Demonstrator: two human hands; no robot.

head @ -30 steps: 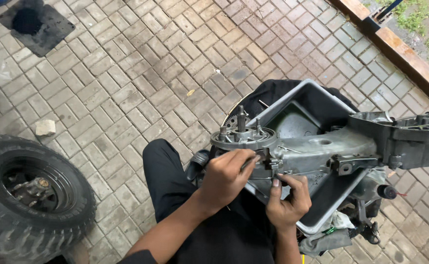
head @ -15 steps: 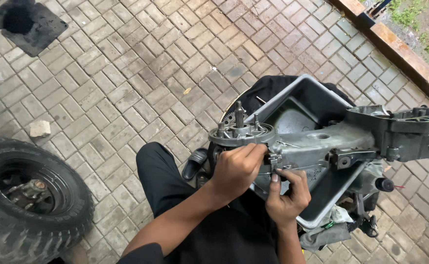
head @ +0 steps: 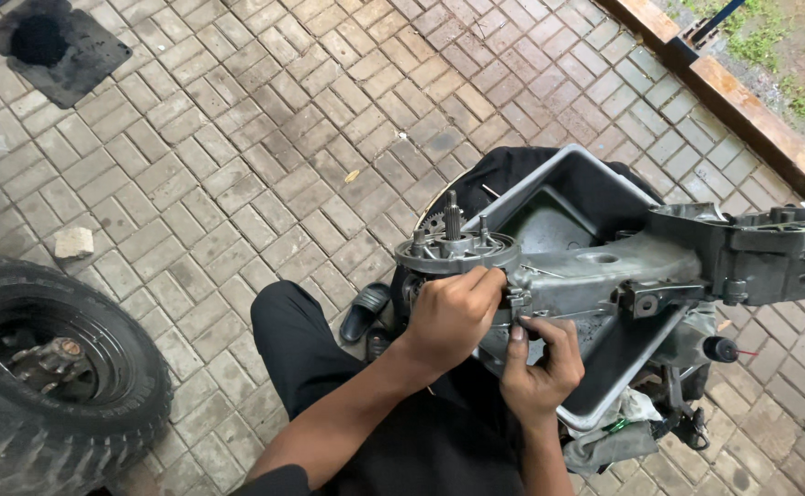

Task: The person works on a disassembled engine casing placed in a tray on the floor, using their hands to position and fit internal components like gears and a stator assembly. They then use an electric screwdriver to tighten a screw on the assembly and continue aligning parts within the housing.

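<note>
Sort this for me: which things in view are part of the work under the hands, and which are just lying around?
In hand:
- left hand, fingers on the round hub plate
- right hand, beside it on the grey metal engine casing
- grey tray under the casing

Lying about:
- knobby tyre
- black sandal
- small stone
- dark mat

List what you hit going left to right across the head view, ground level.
Black knobbly tyre on its rim → pale stone chunk → black sandal → left hand on round metal hub → right hand → grey metal engine casing → brick kerb.
</note>
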